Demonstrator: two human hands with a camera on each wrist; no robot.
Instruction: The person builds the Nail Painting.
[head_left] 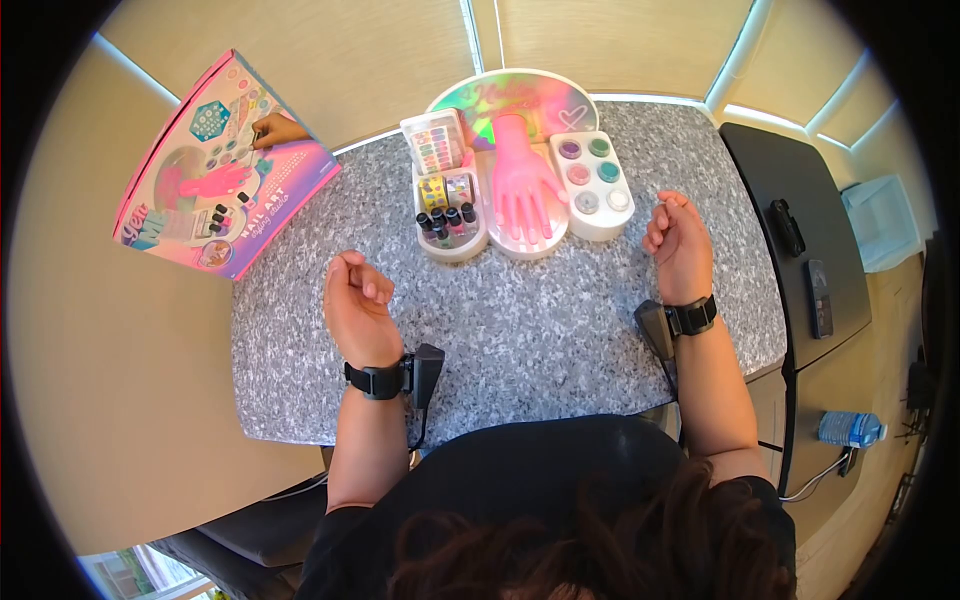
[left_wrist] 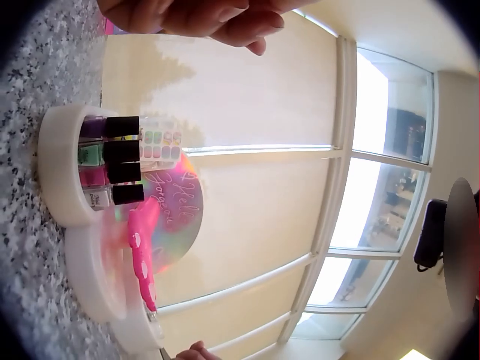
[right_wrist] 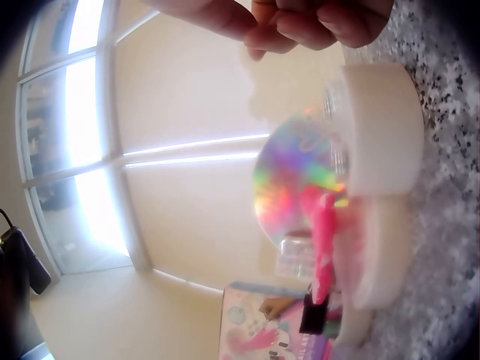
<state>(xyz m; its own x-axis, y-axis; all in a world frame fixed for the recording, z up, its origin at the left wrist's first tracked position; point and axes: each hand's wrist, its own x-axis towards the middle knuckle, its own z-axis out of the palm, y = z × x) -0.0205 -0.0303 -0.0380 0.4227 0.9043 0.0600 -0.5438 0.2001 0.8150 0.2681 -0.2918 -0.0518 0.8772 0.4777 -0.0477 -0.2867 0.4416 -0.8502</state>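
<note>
My left hand point(head_left: 358, 305) hovers over the grey speckled counter with loosely curled fingers, left of a nail art set. Its fingers point(left_wrist: 210, 19) show along the top of the left wrist view, holding nothing visible. My right hand point(head_left: 682, 250) is to the right of the set, palm turned inward, fingers loosely bent. Between and beyond the hands stands a pink model hand point(head_left: 522, 180) on a white base. Several nail polish bottles point(head_left: 447, 222) with black caps sit in the left tray. The right tray point(head_left: 600, 228) carries several glitter pots point(head_left: 580, 174).
A nail art box point(head_left: 225, 170) stands at the left. A sticker sheet point(head_left: 435, 145) leans behind patterned tape rolls point(head_left: 445, 190), beside the iridescent backboard point(head_left: 560, 100). To the right are a black cabinet top point(head_left: 800, 180), a pale blue bin point(head_left: 882, 225) and a water bottle point(head_left: 850, 429).
</note>
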